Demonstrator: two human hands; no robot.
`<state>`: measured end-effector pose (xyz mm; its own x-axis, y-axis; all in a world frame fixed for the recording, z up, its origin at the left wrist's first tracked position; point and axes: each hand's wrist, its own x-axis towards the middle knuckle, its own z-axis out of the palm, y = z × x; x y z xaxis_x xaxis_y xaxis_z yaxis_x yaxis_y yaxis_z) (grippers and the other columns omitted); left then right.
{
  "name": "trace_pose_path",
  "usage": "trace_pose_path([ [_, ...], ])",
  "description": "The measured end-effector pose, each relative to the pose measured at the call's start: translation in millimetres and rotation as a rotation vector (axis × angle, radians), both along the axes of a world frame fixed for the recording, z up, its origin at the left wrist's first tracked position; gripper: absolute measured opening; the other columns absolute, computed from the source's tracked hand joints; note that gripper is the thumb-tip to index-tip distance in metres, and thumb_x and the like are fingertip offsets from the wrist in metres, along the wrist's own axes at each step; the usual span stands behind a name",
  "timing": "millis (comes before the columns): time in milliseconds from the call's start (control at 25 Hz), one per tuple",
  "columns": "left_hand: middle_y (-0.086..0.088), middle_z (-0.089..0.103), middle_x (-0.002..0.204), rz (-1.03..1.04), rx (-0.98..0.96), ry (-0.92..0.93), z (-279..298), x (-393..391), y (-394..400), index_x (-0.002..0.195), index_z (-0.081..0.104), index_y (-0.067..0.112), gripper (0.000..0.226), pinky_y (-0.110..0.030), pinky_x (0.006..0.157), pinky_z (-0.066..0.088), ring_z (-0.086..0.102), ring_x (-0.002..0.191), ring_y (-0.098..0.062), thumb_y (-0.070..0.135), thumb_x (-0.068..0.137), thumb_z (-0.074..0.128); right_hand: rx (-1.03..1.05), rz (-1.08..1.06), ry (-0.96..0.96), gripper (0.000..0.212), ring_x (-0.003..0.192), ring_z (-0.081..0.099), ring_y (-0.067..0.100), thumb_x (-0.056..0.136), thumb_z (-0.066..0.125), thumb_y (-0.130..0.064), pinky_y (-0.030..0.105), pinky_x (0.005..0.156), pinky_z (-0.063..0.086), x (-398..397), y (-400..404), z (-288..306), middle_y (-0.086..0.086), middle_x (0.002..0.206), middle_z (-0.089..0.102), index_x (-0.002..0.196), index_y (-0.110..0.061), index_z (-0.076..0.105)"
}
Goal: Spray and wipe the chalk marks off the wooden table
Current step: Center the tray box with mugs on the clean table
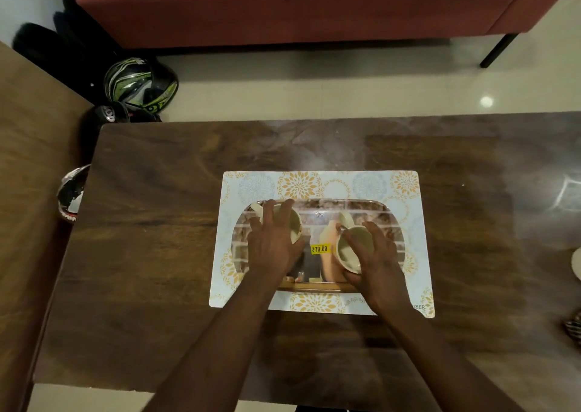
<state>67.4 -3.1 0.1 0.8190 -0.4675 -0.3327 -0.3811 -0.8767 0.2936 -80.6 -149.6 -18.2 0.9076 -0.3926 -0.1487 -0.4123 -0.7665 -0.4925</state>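
Two bare forearms reaching forward from the bottom edge over the dark wooden worktop (151, 254). Left hand (273, 242) palm down over a cream cup (294, 226), fingers (283, 211) spread and curled across its rim, grasping it from above. Right hand (375, 260) also palm down, fingers curled round the near side of a second cream cup (352, 249), tilted so that the pale inside shows, its handle pointing up and away.

Two cups in all, both over one rectangular tray (317, 220) printed with a picture and bearing one yellow price sticker (320, 248) between the hands. Tray resting on one floral placemat (405, 188), patterned in orange and blue, lying near the middle of the worktop.

Faint pale, chalky smears (301, 141) on the wood beyond the placemat, toward the far edge.

Three helmets on the floor at the left: one green and black (138, 83), one black (110, 114) just below it, one white, red and black (70, 193) partly hidden by the worktop's edge. One red sofa (298, 6) across the top.
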Motion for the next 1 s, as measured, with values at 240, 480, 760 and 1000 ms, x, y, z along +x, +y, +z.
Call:
trace_pose_path([
  [240,-0.006,0.046,0.144,-0.406,-0.032,0.007,-9.6,14.2,33.7,0.132,0.049,0.031,0.079,-0.046,0.082,0.052,0.051,0.117,-0.039,0.032,0.061,0.083,-0.073,-0.178,0.026,0.081,0.116,0.042,0.038,0.069,0.082,-0.034,0.044,0.067,0.055,17.4,2.3,-4.8,0.012,0.138,0.032,0.135,-0.038,0.035],
  [480,-0.010,0.042,0.149,-0.331,-0.085,-0.026,-25.6,5.0,35.1,0.135,0.030,0.038,0.087,-0.051,0.097,0.043,0.046,0.124,-0.042,0.030,0.063,0.078,-0.031,-0.146,-0.027,0.080,0.116,0.043,0.037,0.073,0.079,-0.028,0.043,0.066,0.056,18.5,-1.6,-7.1,0.011,0.141,0.030,0.138,-0.040,0.033],
  [760,-0.004,0.037,0.158,-0.210,-0.125,-0.092,-20.7,-2.9,37.3,0.142,0.041,0.042,0.077,-0.060,0.113,0.025,0.035,0.141,-0.037,0.054,0.071,0.068,-0.230,-0.065,0.051,0.075,0.138,0.022,0.046,0.081,0.059,-0.055,0.066,0.098,0.029,25.2,-4.0,0.6,0.010,0.157,0.017,0.143,-0.034,0.023],
  [1000,-0.010,0.028,0.164,-0.145,-0.179,-0.172,-24.0,-24.3,31.6,0.151,0.034,0.030,0.067,-0.059,0.118,0.022,0.021,0.151,-0.034,0.057,0.091,0.046,-0.315,0.118,-0.037,0.055,0.144,0.015,0.030,0.094,0.039,-0.040,0.057,0.110,0.024,16.3,6.3,-9.0,0.006,0.158,0.014,0.146,-0.026,0.031],
])
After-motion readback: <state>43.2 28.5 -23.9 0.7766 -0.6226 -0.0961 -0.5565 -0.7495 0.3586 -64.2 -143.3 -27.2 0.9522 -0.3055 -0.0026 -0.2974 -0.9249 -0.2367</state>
